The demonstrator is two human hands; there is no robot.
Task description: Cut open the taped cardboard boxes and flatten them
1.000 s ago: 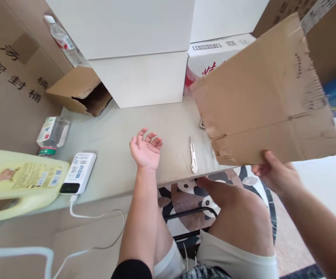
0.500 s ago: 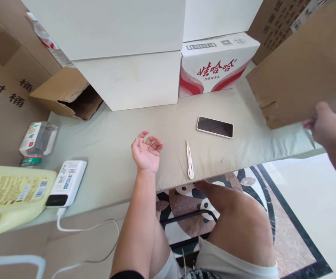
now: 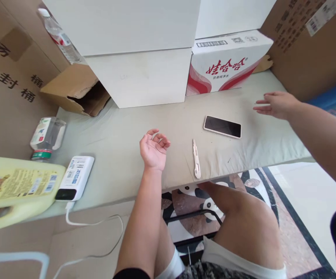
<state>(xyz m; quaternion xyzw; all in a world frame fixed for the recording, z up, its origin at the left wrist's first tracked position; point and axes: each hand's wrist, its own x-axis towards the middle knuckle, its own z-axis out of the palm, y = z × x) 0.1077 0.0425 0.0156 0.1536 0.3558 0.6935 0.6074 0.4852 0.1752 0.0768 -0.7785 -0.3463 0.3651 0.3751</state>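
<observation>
My left hand [image 3: 155,151] rests palm up over the cloth-covered table [image 3: 121,147]. Its fingers are loosely curled and apart, with nothing in them. To its right lies a pale utility knife [image 3: 196,159], then a phone [image 3: 222,126] with a dark screen. Over the table's right side reaches my right hand [image 3: 277,104], fingers stretched out and holding nothing visible. Close beyond it stands a white and red carton [image 3: 229,66] with Chinese lettering. A scrap of brown cardboard [image 3: 264,64] shows at that carton's right end, partly hidden.
White boxes [image 3: 153,77] are stacked at the back. On the left are an opened small carton [image 3: 66,87], clear bottles [image 3: 46,135], a yellow jug [image 3: 19,190] and a white power bank [image 3: 76,178] with a cable. Large brown cartons [image 3: 313,50] flank the table.
My right hand has let go of the large cardboard piece and moved left over the table. That piece is gone from where it was held. My left hand keeps its pose; the view has shifted slightly.
</observation>
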